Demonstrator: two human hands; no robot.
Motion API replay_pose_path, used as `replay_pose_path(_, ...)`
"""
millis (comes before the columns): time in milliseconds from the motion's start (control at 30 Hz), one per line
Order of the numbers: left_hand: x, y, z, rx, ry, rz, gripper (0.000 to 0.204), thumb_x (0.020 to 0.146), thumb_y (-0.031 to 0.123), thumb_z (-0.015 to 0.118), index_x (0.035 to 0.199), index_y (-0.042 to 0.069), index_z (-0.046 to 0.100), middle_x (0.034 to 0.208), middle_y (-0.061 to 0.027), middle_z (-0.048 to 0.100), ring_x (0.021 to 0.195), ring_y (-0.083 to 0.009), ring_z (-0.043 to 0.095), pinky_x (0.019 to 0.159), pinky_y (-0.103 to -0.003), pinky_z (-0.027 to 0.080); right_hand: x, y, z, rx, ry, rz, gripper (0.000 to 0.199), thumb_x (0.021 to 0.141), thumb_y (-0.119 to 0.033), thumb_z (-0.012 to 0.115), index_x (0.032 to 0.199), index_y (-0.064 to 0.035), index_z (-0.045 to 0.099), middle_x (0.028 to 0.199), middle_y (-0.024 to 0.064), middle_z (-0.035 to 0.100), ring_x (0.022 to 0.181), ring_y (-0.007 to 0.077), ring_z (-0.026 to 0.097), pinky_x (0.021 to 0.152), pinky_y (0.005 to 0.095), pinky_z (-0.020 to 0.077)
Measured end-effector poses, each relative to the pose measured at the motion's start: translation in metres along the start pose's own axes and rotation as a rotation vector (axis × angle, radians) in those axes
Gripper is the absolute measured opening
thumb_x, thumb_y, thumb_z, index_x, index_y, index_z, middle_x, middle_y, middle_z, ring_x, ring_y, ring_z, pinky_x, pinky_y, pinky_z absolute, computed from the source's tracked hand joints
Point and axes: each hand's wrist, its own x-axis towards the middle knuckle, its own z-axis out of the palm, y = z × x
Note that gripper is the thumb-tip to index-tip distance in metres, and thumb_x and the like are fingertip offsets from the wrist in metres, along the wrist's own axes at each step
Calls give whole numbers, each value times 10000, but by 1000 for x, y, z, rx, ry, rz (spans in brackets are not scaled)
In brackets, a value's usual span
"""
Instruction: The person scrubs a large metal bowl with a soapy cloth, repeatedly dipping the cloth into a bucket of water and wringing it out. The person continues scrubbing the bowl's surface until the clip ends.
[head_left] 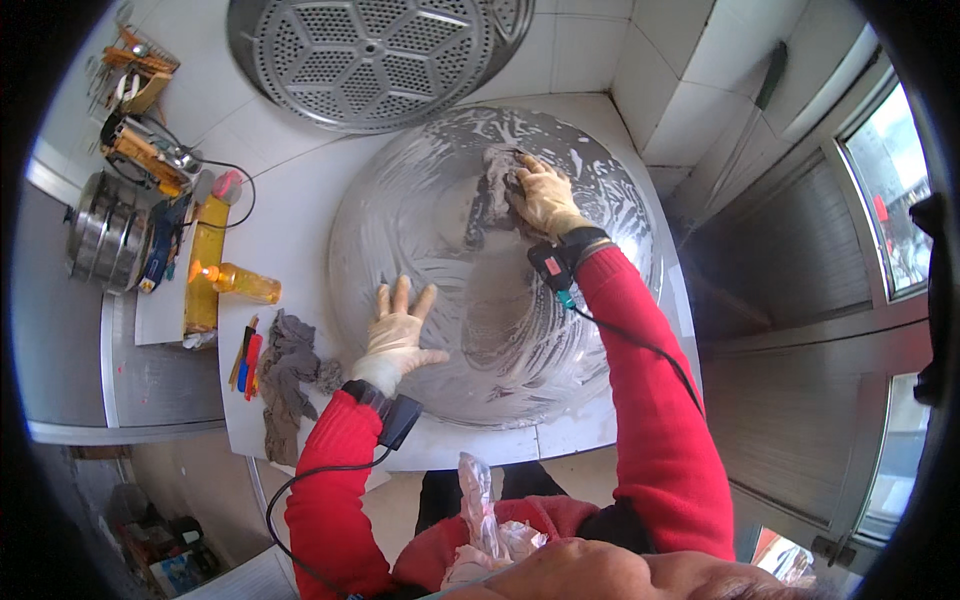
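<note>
Head view, close, straight down over counter [300,190].

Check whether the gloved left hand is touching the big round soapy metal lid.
Touching. The head view shows the gloved left hand lying flat, fingers spread, directly on the big round soapy metal lid near its lower left rim.

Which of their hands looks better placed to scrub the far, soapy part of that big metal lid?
The right hand, most likely. It already presses the grey rag onto the far side of the soapy metal lid. The left hand lies flat and empty on the near edge, apparently steadying it.
</note>
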Motion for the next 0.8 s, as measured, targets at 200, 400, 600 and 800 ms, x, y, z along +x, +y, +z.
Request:
replay_pose_path(200, 7, -3, 5, 9, -3, 2, 1241, 552, 522, 876, 1557, 250, 202, 1600, -226, 109, 1426, -542, 129, 1159, -535, 268, -59, 95, -31, -88, 79, 265, 453, 854, -364, 627, 1265, -173, 622, 1410, 162, 508, 1304, 350, 472, 1086, 468, 366)
replay_pose_path(400, 10, -6, 11, 33, 16, 13, 1255, 546, 537, 880, 1558, 253, 193, 1600, -228, 104, 1417, -557, 122, 1152, -561, 260, -214, 97, -23, 229, 342, 301, 459, 836, -270, 658, 1272, -137, 607, 1354, 259, 520, 1281, 427, 465, 1071, 482, 387)
replay_pose_path(600, 9, -6, 11, 55, 37, 78, 1240, 549, 547, 873, 1553, 244, 211, 1595, -222, 127, 1413, -551, 142, 1148, -556, 272, -331, -57, 13, 105, 410, 240, 482, 779, -101, 685, 1255, -140, 623, 1398, 162, 478, 1298, 392, 428, 1088, 503, 359)
replay_pose_path(800, 3, -2, 6, 111, 26, 96, 1164, 612, 493, 868, 1548, 275, 211, 1603, -190, 113, 1436, -507, 130, 1133, -560, 297, -279, -150, 16, -42, 200, -326, 517, 830, -244, 595, 1345, -224, 559, 1393, 62, 465, 1253, 335, 434, 1035, 501, 401)
